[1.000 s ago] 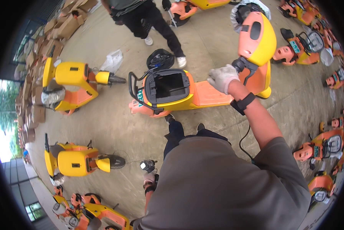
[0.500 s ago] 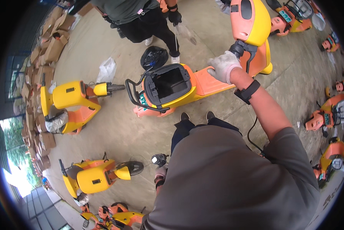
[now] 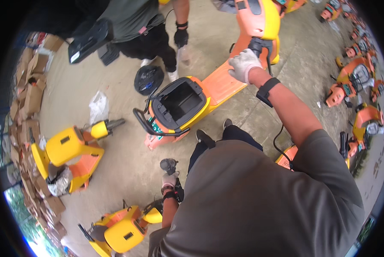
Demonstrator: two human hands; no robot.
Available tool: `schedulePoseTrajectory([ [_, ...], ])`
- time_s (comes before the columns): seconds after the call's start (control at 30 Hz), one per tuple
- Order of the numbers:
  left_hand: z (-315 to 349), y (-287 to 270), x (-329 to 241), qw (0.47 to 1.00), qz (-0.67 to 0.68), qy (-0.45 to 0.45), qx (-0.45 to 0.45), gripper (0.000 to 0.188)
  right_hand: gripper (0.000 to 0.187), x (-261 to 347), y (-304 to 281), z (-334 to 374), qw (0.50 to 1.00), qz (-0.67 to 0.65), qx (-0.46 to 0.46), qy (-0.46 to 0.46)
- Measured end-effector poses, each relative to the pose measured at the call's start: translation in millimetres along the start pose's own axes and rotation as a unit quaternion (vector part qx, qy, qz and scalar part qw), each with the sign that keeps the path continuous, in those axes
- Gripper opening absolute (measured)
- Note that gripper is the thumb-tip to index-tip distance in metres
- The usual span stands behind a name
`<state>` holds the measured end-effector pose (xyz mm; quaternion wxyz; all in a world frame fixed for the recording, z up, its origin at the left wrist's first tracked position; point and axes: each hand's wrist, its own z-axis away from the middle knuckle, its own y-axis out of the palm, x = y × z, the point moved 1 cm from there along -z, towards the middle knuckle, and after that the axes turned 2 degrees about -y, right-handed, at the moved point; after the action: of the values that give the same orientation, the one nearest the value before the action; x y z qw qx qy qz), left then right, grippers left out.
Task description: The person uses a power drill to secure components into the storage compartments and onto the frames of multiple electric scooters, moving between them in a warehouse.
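Note:
In a pale work glove, my right hand is closed round the black handlebar grip of a yellow-and-orange electric scooter. The scooter stands in front of me, its front end to the upper right. Its open black storage compartment shows beside a black rear rail. Low at my left side, my gloved left hand is wrapped round a dark cordless drill; my forearm and body partly cover it.
Across the scooter stands another person with a black glove, beside a black plastic bag. Yellow scooters stand at left, more at right. Cardboard boxes line the left wall. A white plastic bag lies on the floor.
The view has turned, and the scooter appears further left and more slanted. More of my left forearm and drill shows. A black flat object has come into view beside the other person.

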<state>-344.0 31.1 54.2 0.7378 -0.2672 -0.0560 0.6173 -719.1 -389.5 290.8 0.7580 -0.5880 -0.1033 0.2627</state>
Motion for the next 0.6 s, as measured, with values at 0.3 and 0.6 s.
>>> schedulePoseTrajectory([
  [0.3,-23.0,-1.8,-5.0,0.987,-0.157,0.009,0.023,0.044,0.014,9.9,-1.2,0.5,0.998,0.048,0.036,0.011],
  [0.6,-86.1,29.4,106.8,0.924,-0.318,0.211,-0.001,0.034,0.016,12.3,-9.9,-1.9,0.998,0.052,0.021,-0.023],
])
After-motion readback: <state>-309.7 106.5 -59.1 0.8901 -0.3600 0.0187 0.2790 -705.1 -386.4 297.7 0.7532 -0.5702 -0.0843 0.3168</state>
